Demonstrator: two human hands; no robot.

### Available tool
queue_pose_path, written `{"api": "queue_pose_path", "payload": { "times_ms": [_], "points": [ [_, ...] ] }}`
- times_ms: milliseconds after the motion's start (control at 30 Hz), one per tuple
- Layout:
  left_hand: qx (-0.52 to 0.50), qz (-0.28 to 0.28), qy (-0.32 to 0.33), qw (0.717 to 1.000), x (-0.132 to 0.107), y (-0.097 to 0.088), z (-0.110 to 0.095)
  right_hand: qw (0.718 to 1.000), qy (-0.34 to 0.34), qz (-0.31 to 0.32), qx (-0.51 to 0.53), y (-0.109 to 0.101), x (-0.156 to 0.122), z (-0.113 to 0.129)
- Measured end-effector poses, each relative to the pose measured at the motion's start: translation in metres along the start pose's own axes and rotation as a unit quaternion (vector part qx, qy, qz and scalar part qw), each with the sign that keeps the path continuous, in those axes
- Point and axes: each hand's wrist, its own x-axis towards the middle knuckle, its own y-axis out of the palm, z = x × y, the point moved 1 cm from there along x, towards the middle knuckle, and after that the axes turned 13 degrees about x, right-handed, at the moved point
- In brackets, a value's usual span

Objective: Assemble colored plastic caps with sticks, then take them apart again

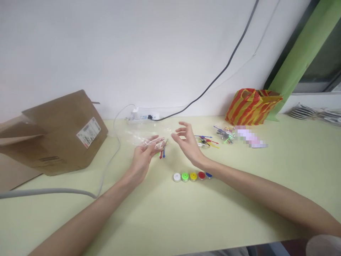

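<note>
My left hand [142, 158] is closed on a clear plastic bag [160, 143] at the middle of the table. Small coloured pieces show through the film. Red, blue and green arrow-shaped pieces [162, 154] stick out just below the bag. To its right my right hand [188, 142] is raised, fingers bent and apart, with no object visible in it. Its thumb is close to the bag's thin film; whether it touches is unclear. Nearer me stands a row of small round pieces with white, green [185, 176], yellow [193, 176], red and blue tops, the blue one partly behind my right forearm.
Loose coloured arrow pieces [206, 141] lie behind my right wrist, beside another bagged bunch [225, 133]. A cardboard box [66, 138] stands at left with a grey cable [106, 167] alongside. At the wall are a power strip [144, 115] and a striped bag [250, 108].
</note>
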Motion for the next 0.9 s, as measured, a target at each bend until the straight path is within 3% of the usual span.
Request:
{"api": "queue_pose_path", "payload": {
  "times_ms": [167,500,733,900],
  "points": [
    [0.046,0.01,0.028,0.998,0.007,-0.008,0.004,0.991,0.122,0.056,-0.002,-0.015,0.01,0.004],
    [0.078,-0.021,0.037,0.996,0.011,-0.011,0.006,0.988,0.105,0.097,-0.051,-0.035,0.031,-0.003],
    [0.056,0.028,-0.003,0.998,0.005,-0.003,0.008,0.988,0.135,0.064,0.048,-0.024,0.015,-0.007],
    [0.062,-0.008,0.009,0.998,0.013,-0.013,0.01,0.982,0.166,0.094,0.0,-0.019,0.01,-0.004]
  ]
}}
